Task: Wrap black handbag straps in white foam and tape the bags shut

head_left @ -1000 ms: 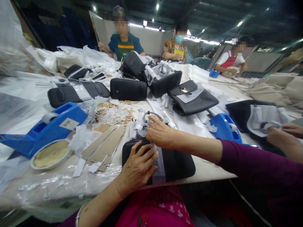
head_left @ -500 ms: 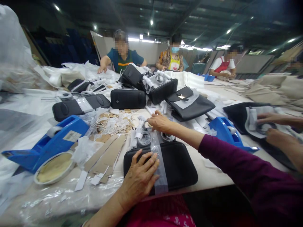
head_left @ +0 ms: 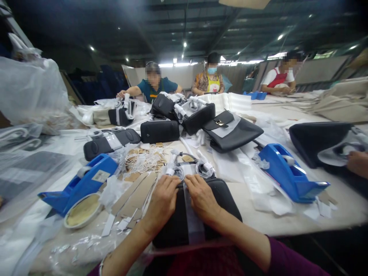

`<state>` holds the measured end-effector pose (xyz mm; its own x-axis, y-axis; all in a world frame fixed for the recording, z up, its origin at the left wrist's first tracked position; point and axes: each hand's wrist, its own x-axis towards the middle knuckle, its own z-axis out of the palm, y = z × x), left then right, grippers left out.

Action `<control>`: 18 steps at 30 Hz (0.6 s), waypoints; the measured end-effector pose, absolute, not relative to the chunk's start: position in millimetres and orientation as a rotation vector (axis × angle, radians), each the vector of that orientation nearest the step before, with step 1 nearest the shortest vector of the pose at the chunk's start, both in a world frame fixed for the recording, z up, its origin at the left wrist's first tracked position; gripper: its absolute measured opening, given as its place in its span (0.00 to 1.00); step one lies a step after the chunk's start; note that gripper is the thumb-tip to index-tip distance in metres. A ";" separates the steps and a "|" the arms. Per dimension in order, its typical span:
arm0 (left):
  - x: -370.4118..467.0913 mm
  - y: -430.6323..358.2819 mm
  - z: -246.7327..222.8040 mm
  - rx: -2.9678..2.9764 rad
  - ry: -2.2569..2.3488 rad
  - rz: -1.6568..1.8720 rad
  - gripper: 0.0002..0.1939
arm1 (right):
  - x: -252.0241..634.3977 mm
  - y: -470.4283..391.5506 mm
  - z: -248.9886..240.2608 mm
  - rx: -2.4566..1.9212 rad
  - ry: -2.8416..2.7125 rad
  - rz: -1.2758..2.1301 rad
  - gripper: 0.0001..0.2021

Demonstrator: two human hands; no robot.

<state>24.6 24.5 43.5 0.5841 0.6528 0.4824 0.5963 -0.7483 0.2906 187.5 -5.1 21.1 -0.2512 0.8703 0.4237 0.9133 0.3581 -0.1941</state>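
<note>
While the black bag (head_left: 180, 215), banded by a translucent strip (head_left: 193, 220), lay on the surface (head_left: 264, 216), left hand (head_left: 163, 193) and right hand (head_left: 202, 195) arched over its far edge, fingers together, any pinch indiscernible.

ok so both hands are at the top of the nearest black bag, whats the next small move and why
I'd probably slide the right hand down the translucent strip to smooth it: it and the left hand sit close together at the top edge of the black bag, and the strip runs from there toward the person.
</note>
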 end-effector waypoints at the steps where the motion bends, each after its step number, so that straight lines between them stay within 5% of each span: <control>1: 27.9 31.5 46.6 2.749 1.182 0.827 0.11 | 188.4 -3.7 22.7 -1.556 -2.166 -0.120 0.17; 10: 48.6 59.5 76.7 2.999 1.305 0.319 0.12 | 190.9 -0.7 22.4 -1.586 -2.186 -0.157 0.15; 18: 26.6 75.9 57.0 2.478 1.234 0.851 0.13 | 192.8 2.0 18.4 -1.568 -2.193 -0.140 0.23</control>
